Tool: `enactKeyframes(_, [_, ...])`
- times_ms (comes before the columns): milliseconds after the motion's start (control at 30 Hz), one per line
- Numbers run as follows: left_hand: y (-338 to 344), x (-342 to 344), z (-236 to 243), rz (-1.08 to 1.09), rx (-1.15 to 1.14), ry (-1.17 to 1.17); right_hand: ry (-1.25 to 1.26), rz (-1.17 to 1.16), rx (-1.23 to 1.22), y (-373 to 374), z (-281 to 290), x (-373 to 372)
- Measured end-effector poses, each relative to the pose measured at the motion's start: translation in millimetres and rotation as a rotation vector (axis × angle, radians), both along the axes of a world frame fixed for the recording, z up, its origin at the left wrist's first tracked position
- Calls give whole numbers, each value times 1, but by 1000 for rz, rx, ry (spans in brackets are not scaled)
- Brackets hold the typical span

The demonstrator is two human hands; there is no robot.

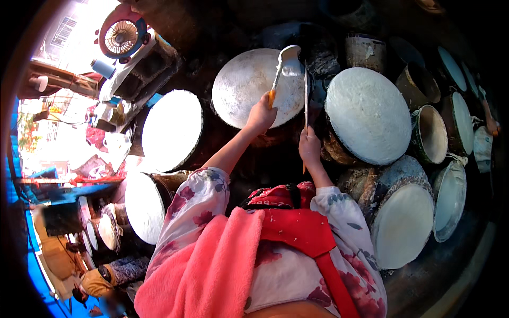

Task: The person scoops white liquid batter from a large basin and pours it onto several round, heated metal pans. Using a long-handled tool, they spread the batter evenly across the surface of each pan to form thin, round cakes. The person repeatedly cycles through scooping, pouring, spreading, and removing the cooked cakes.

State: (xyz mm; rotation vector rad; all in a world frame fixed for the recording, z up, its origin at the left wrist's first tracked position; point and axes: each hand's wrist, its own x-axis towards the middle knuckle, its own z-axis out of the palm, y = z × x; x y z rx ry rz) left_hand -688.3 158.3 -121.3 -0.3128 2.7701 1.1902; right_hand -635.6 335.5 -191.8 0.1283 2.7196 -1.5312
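Note:
My left hand [263,112] grips the orange handle of a white-coated ladle [289,55], which is raised over a round, pale, mottled flat pan [238,85] at the upper middle. My right hand [309,146] is closed on a long thin flat stick [306,87], held upright beside that pan's right edge. Round tops coated in smooth white flank it, one at the left [172,130] and a larger one at the right [367,114], each on a dark, crusted base.
More white-topped rounds stand at lower left [142,206] and lower right [400,225]. Metal pots [429,135] line the right side. A small fan [121,37] is at upper left, near a bright opening. Another person [98,281] appears at the lower left.

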Motion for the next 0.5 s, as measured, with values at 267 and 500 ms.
enactKeyframes(267, [-64, -31, -16, -73, -246, 77, -15, -13, 280, -61, 31, -35])
enactKeyframes(500, [-111, -39, -17, -91, -310, 83, -94, 97, 434, -100, 36, -45])
